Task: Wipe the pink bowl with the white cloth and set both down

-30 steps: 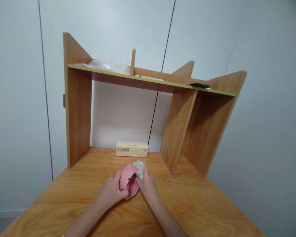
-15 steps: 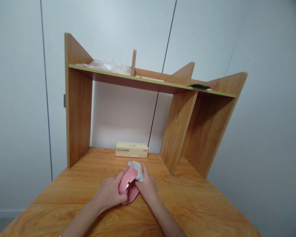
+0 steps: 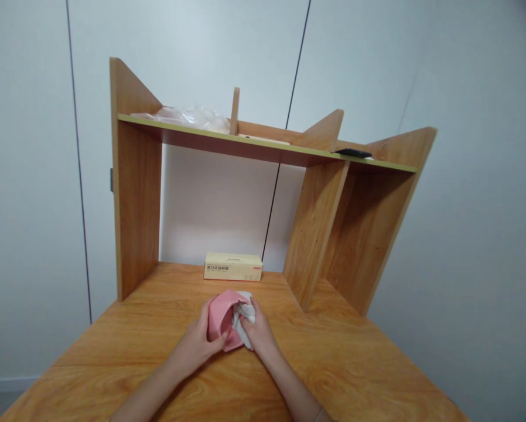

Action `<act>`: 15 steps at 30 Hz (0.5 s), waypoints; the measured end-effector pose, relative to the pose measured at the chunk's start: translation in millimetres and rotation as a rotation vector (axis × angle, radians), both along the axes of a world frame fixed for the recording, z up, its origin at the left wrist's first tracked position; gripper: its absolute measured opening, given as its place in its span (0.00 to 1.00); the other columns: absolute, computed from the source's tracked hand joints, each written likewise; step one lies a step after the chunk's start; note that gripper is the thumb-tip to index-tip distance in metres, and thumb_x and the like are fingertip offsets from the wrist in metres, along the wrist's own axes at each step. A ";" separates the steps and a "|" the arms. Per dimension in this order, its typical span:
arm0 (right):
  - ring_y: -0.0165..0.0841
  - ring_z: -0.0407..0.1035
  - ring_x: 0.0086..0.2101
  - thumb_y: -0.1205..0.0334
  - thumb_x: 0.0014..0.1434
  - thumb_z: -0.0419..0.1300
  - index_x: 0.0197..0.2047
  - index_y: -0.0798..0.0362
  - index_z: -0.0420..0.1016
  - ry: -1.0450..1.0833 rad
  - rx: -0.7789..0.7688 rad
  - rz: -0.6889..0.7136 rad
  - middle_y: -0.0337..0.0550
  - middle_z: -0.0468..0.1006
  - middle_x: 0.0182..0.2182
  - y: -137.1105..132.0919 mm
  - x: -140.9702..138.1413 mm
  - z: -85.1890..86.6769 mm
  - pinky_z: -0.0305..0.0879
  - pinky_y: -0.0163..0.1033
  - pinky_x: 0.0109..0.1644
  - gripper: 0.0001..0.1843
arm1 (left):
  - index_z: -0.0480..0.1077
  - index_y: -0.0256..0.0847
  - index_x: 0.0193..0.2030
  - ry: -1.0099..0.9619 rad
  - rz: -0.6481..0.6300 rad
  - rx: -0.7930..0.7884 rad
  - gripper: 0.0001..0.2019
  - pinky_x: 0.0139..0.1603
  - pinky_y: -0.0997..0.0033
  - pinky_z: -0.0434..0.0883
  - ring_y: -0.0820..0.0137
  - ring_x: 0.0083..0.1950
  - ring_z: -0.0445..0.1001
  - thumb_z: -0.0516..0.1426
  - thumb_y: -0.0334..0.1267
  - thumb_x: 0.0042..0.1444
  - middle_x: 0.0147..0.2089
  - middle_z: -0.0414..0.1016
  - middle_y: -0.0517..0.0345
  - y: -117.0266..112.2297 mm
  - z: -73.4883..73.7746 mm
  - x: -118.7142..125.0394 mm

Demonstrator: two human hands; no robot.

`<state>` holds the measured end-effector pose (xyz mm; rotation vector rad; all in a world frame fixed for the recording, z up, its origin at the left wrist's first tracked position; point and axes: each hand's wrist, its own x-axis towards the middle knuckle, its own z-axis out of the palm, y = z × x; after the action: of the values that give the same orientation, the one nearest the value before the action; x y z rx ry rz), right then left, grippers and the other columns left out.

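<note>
My left hand (image 3: 195,344) grips a pink bowl (image 3: 220,316), tilted on its side just above the wooden desk (image 3: 342,363). Its open side faces right. My right hand (image 3: 257,336) is closed on a crumpled white cloth (image 3: 243,316) and presses it into the bowl's inside. Both hands meet at the middle of the desk, in front of a flat beige box (image 3: 233,266).
A wooden shelf unit (image 3: 135,199) stands at the back of the desk, with upright dividers on the right. On its top board lie a clear plastic bag (image 3: 188,115) and a dark flat object (image 3: 354,153). White wall panels are behind.
The bowl has been turned in my left hand, and my right hand has moved the cloth from the bowl's upper rim down into its inside.
</note>
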<state>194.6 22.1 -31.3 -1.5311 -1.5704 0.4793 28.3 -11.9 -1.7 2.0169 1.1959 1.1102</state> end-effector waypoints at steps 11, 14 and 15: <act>0.38 0.71 0.37 0.60 0.52 0.53 0.62 0.53 0.44 -0.448 0.091 -0.131 0.48 0.76 0.39 -22.9 -3.4 33.4 0.62 0.37 0.37 0.36 | 0.49 0.39 0.59 0.289 0.152 -0.037 0.34 0.41 0.68 0.65 0.60 0.43 0.72 0.55 0.41 0.45 0.45 0.72 0.48 -10.9 22.1 0.0; 0.39 0.71 0.36 0.56 0.50 0.54 0.61 0.55 0.48 -0.336 -0.072 -0.104 0.48 0.76 0.38 -16.5 -4.3 27.5 0.63 0.37 0.35 0.37 | 0.50 0.39 0.59 0.331 0.152 -0.023 0.33 0.42 0.68 0.65 0.60 0.44 0.71 0.54 0.40 0.44 0.46 0.71 0.48 -11.6 23.9 -0.2; 0.39 0.71 0.36 0.55 0.49 0.54 0.60 0.55 0.48 -0.312 -0.100 -0.100 0.48 0.76 0.38 -15.3 -4.6 26.4 0.63 0.37 0.34 0.37 | 0.50 0.39 0.59 0.342 0.159 -0.022 0.33 0.42 0.68 0.65 0.60 0.44 0.71 0.54 0.40 0.44 0.47 0.71 0.48 -11.3 24.1 -0.3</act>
<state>190.0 6.8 -4.9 -1.8199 -1.7137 0.2744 28.0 -23.2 22.4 2.1849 1.5537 0.8371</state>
